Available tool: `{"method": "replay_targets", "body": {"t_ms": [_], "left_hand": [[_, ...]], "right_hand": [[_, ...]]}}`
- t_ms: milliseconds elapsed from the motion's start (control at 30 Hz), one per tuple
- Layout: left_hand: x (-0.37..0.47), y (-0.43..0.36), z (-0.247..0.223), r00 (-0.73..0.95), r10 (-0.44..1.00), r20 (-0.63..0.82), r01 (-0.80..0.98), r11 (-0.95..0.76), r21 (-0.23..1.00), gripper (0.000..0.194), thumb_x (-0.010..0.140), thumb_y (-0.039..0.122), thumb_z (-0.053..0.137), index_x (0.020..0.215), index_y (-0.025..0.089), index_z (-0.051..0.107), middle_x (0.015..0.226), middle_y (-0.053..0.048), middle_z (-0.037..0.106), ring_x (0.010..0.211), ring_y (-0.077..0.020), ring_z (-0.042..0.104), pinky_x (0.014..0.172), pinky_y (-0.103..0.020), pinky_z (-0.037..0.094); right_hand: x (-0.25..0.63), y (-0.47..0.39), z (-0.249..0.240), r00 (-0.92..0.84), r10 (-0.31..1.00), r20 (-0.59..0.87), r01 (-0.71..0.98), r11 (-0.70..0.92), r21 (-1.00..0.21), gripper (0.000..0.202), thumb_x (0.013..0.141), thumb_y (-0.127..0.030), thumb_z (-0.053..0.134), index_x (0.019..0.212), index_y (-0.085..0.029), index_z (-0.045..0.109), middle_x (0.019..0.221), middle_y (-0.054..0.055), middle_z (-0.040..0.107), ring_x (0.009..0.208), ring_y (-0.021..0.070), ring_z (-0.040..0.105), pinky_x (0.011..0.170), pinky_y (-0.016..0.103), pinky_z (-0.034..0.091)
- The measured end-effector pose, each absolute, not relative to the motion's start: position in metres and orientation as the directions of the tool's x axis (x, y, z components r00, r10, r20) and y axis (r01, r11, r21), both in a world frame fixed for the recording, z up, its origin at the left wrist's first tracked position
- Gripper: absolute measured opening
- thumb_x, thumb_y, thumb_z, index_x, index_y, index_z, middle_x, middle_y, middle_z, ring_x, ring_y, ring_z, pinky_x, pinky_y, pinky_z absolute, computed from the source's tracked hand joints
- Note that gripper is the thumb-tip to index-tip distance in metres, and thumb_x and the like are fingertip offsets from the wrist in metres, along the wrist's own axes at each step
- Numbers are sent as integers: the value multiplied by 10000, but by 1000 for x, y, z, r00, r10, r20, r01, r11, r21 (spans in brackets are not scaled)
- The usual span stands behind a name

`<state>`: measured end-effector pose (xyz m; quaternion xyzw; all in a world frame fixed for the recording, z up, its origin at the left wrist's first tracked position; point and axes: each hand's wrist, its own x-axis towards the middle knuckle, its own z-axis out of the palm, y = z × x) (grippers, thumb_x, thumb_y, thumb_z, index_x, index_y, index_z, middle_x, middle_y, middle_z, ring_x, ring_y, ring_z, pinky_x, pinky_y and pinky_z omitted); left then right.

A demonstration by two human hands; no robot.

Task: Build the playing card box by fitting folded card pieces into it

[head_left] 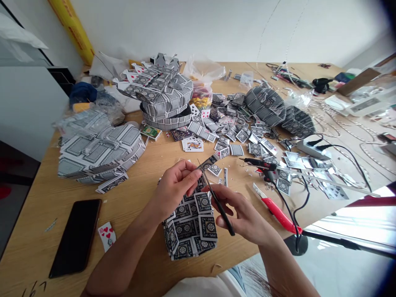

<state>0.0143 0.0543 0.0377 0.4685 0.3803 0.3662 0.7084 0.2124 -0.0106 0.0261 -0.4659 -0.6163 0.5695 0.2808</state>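
My left hand (182, 181) pinches a playing card piece (208, 162) between thumb and fingers. In my right hand (238, 210) is a pair of black-handled scissors (218, 202), its blades pointing up and left at the card piece. Whether the blades have cut into it I cannot tell. Under both hands, near the table's front edge, lies a boxy form covered in dark patterned playing cards (188, 231); its far end is partly hidden by my hands.
A black phone (76, 237) and a ten of hearts piece (107, 236) lie left. Larger card-covered forms (102, 150) stand behind. Loose cards (236, 134) spread across the middle. On the right are a glue gun (261, 165), a red-handled cutter (280, 212) and cables (305, 194).
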Motion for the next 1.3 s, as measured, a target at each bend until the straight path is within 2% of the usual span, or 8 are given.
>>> {"method": "replay_targets", "body": {"t_ms": [267,533,700,1000,1300], "left_hand": [[14,54,33,519,823,-233,-101,329,939,277,837,436,651,842,172,566,584,66,470,510,-67,392,499,-220,297],[16,56,33,530,808,-258,-168,398,902,298,791,418,699,806,157,557,564,71,471,489,-50,378,482,-205,294],[17,57,32,528,807,-265,-178,410,894,296,789,409,706,808,147,569,584,63,478,505,-46,374,481,-196,295],[18,57,34,515,816,-262,-209,416,885,307,773,404,723,787,137,571,565,77,428,492,-39,329,467,-187,285],[20,58,33,540,799,-263,-240,446,862,299,766,396,721,743,152,549,515,97,371,452,-35,268,446,-182,264]], "right_hand": [[211,-6,32,-394,889,-232,315,-106,-943,558,825,-532,655,1257,-193,558,733,-30,497,620,108,394,525,255,280],[209,-10,27,-421,877,-233,156,-183,-971,529,850,-483,656,1274,-186,544,784,-16,551,674,106,450,551,233,339],[212,-10,27,-428,874,-232,159,-179,-971,483,865,-442,655,1271,-195,569,775,-16,559,650,97,460,543,225,357],[214,-8,36,-403,884,-236,286,-123,-950,502,859,-505,640,1218,-156,614,662,-19,525,642,120,478,565,241,389],[212,-4,44,-482,827,-289,217,-207,-954,515,884,-504,604,1272,-168,565,779,-4,530,673,103,421,548,229,333]]}}
